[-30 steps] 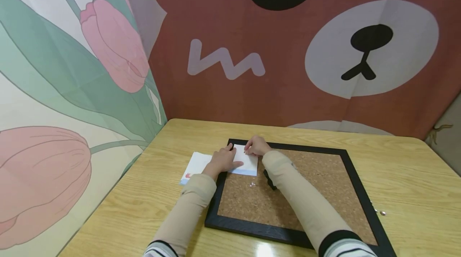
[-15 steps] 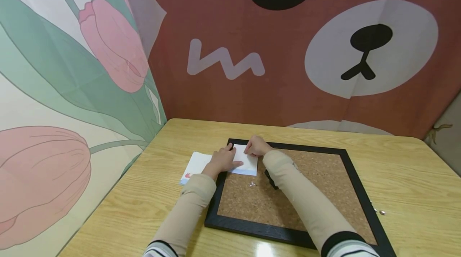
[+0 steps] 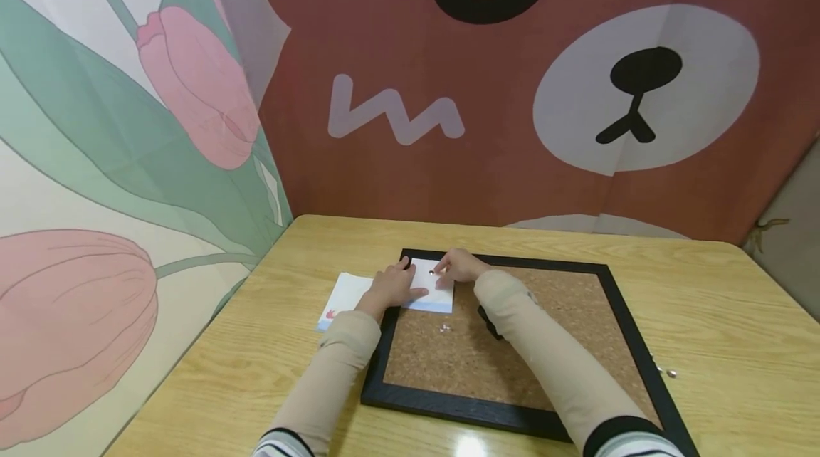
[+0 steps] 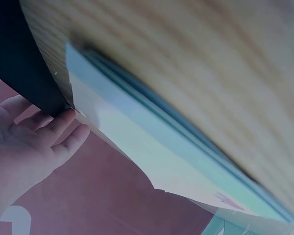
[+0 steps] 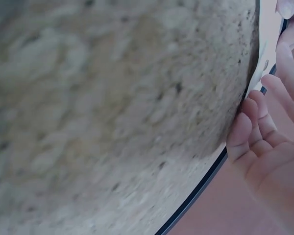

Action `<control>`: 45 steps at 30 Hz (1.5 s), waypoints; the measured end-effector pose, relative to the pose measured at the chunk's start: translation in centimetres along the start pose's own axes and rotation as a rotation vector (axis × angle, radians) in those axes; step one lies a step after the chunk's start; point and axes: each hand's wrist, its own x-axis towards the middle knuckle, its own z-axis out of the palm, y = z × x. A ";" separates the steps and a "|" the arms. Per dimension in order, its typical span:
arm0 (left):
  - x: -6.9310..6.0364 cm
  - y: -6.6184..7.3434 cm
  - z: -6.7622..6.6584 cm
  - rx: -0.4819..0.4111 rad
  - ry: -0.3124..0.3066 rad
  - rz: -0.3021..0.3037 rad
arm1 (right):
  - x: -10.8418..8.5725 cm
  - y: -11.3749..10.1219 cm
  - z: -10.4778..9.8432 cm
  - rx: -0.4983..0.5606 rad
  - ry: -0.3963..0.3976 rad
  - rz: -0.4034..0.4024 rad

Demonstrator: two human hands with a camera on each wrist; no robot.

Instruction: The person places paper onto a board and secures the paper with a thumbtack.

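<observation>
A white paper sheet (image 3: 437, 300) with a blue lower band lies on the upper left corner of a black-framed cork board (image 3: 461, 371). My left hand (image 3: 389, 286) rests across the sheet's left part, fingers spread. On the sheet's upper middle sits a thumbtack (image 3: 431, 272). Just right of that tack is my right hand (image 3: 463, 267), its index finger and thumb apart and nothing visible between them. In the right wrist view, the right hand's other fingers (image 5: 242, 128) touch the board near the sheet's edge. How deep the tack sits cannot be made out.
A stack of similar paper sheets (image 3: 346, 295) lies left of the board, partly under the left wrist. Small clear bits (image 3: 445, 328) lie on the cork. Beyond the frame's right edge are small silver tacks (image 3: 671, 374). A patterned cloth (image 3: 397, 179) hangs behind the table.
The right hand's fingers have come off the thumbtack and shifted slightly right, so the tack now shows. My left hand stays on the sheet. The head view has shifted a little.
</observation>
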 end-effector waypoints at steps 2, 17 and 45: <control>-0.1 -0.1 0.0 -0.008 -0.002 -0.001 | -0.2 0.1 0.1 0.008 -0.008 0.022; -0.5 -0.3 -0.5 -0.102 -0.025 -0.014 | -1.4 1.2 0.0 0.049 0.016 0.050; -4.3 -4.4 -2.5 -0.146 0.119 -0.224 | -1.8 1.1 0.2 0.012 0.021 0.081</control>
